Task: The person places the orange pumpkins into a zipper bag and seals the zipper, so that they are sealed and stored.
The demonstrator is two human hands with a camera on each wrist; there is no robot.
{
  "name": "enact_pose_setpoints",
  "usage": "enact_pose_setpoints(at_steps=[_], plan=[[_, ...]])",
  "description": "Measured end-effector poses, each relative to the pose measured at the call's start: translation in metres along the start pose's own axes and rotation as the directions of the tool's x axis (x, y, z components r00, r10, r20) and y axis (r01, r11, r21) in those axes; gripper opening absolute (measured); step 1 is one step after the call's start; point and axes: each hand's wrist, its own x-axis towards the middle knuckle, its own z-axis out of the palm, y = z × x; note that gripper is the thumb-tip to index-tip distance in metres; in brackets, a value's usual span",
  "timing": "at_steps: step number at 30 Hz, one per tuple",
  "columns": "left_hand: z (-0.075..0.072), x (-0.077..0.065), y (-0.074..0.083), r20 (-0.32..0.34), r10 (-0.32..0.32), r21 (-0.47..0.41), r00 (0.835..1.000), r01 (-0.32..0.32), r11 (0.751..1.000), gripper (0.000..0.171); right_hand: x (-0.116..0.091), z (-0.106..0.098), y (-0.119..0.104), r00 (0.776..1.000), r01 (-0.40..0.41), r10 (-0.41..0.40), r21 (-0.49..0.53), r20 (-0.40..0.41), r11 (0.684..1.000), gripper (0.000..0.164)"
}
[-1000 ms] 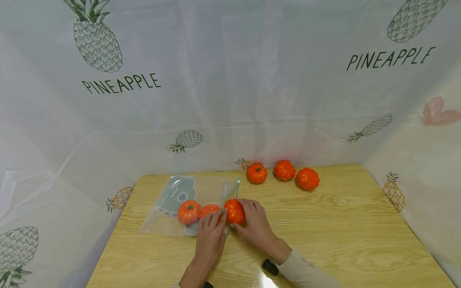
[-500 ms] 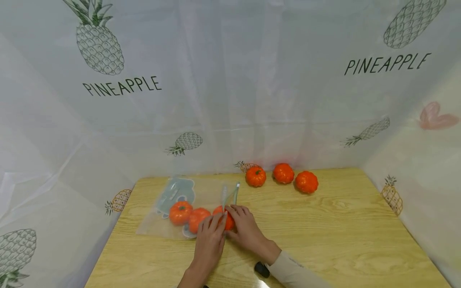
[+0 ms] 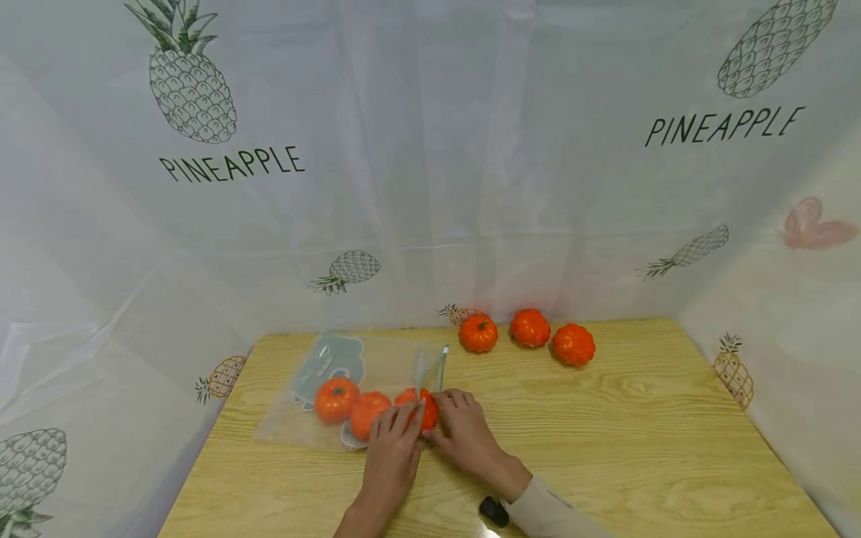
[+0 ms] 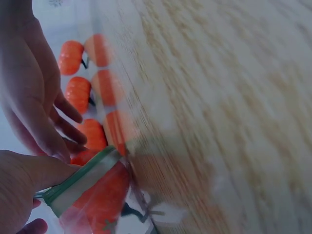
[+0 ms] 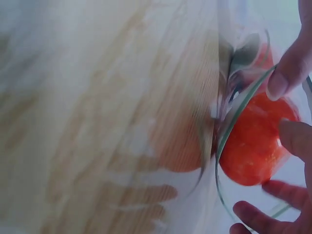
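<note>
A clear zip bag (image 3: 285,424) with a green-edged mouth and blue-grey cartoon print lies on the table. Inside, two small orange pumpkins, a left pumpkin (image 3: 336,400) and a middle pumpkin (image 3: 368,413), sit side by side. A third pumpkin (image 5: 253,141) is at the bag's mouth, partly covered by the hands in the head view. My left hand (image 3: 392,456) pinches the green-edged rim with its thumb, as the left wrist view shows. On the mouth's right side, my right hand (image 3: 474,437) has its fingers spread, close against the third pumpkin; firm contact is hard to tell.
Three more pumpkins stand near the table's back edge: a left one (image 3: 478,333), a middle one (image 3: 530,328) and a right one (image 3: 574,344). Behind the wooden table (image 3: 639,433) hangs a white pineapple-print curtain (image 3: 430,187). A black wrist device (image 3: 494,512) is on my right wrist.
The right hand has pushed the third pumpkin leftward into the bag's mouth, then drawn slightly back. Both pumpkins inside have shifted left. My left hand stays at the rim.
</note>
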Motion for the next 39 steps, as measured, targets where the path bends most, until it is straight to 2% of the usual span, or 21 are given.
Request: enact_pose_setpoints(at_steps=[4, 10, 16, 22, 27, 30, 34, 39], plan=[[0.001, 0.001, 0.0, -0.009, 0.0, -0.009, 1.0, 0.0, 1.0, 0.066, 0.0, 0.003, -0.002, 1.0, 0.025, -0.024, -0.028, 0.018, 0.999, 0.057], [0.003, 0.004, 0.001, -0.008, 0.003, -0.005, 1.0, -0.003, 1.0, 0.067, -0.003, 0.003, -0.004, 0.999, -0.017, 0.014, -0.042, -0.05, 0.999, 0.049], [0.003, 0.005, 0.002, -0.016, 0.011, 0.021, 1.0, -0.01, 1.0, 0.062, -0.005, 0.001, -0.006, 0.999, 0.027, -0.024, -0.067, 0.046, 0.997, 0.049], [0.004, 0.004, 0.001, -0.004, 0.01, 0.046, 1.0, -0.01, 0.999, 0.067, -0.005, 0.003, -0.007, 0.999, 0.026, -0.024, -0.069, 0.033, 0.997, 0.044], [0.004, 0.002, 0.0, 0.011, 0.005, 0.045, 1.0, -0.005, 0.999, 0.067, -0.004, 0.004, -0.007, 0.992, 0.072, -0.062, -0.093, 0.106, 0.993, 0.044], [0.006, 0.002, -0.001, 0.004, 0.006, 0.042, 1.0, -0.006, 0.999, 0.07, -0.005, 0.001, -0.004, 0.992, 0.051, -0.042, -0.073, 0.122, 0.996, 0.048], [0.006, 0.001, -0.002, -0.006, 0.009, 0.023, 1.0, -0.009, 1.0, 0.074, -0.009, -0.007, 0.007, 0.997, 0.018, -0.015, -0.036, 0.07, 0.999, 0.052], [0.005, -0.001, -0.003, 0.013, 0.005, 0.033, 1.0, -0.006, 0.999, 0.076, -0.012, -0.028, 0.023, 0.998, -0.041, 0.041, -0.008, -0.045, 0.999, 0.049]])
